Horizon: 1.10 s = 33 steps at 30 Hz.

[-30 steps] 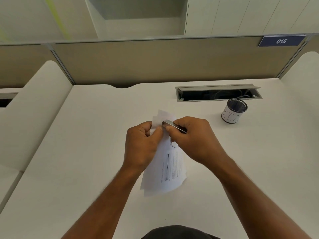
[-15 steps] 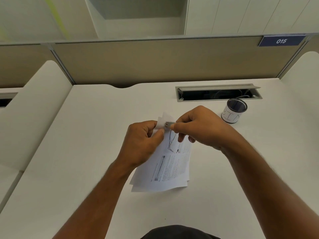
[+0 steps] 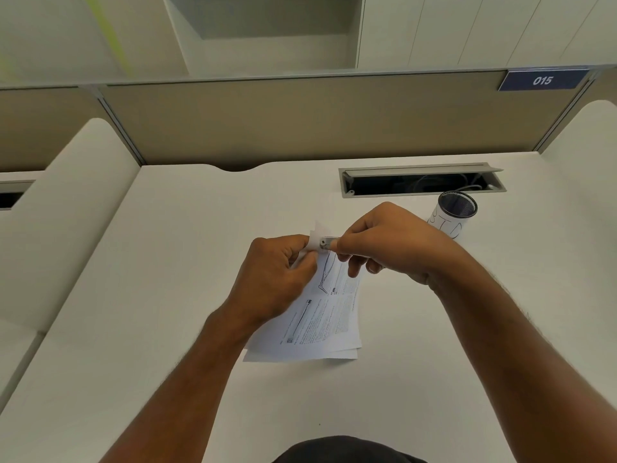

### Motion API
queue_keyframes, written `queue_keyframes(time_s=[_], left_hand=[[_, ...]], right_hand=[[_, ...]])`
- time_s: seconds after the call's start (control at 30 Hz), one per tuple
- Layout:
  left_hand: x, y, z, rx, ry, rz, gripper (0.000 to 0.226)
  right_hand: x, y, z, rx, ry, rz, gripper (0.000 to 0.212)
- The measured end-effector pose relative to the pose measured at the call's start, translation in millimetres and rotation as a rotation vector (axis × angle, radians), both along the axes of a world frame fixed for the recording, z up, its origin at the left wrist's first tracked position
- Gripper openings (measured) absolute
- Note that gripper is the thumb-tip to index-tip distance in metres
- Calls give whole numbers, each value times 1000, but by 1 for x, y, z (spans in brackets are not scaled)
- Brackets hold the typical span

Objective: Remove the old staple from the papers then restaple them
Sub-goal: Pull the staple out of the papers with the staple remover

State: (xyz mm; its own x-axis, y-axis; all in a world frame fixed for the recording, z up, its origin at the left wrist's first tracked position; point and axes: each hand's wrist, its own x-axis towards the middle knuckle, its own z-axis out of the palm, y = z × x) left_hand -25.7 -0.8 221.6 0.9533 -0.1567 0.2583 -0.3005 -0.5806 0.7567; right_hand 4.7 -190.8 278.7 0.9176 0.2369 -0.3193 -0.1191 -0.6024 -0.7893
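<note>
A few printed white papers (image 3: 317, 322) lie on the white desk (image 3: 167, 295), their far corner lifted. My left hand (image 3: 273, 279) pinches that top corner between thumb and fingers. My right hand (image 3: 390, 242) grips a small silver metal tool (image 3: 328, 242), a staple remover or small stapler; I cannot tell which. The tool's tip touches the pinched corner. The staple itself is hidden by the fingers and the tool.
A small mesh cup wrapped in white paper with handwriting (image 3: 452, 213) stands just right of my right hand. Behind it is an open cable slot (image 3: 420, 182) in the desk. A beige partition (image 3: 300, 121) closes the back, and low white dividers flank both sides.
My right hand has swung up and to the right, so the tool now points left at the corner. The papers have turned slightly and spread flatter on the desk.
</note>
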Motion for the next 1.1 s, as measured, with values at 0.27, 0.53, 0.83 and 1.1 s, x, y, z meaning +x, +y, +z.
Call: queue_keyframes(time_s=[0.27,0.53,0.83,1.1], left_hand=[[2,3,-2,-27,-9,3,20],[6,8,-9,-292,158,41,15],[9,9,-10,-447,274,19,9],[9,11,-9,-485,368,33,9]], right_hand=[[0,-2,-5,58,-14,-24,26],[6,-15,-28,360,-185,-195,14],[9,-21,-52,214,-257,31,25],[8,-18,-50,200,-279,55,26]])
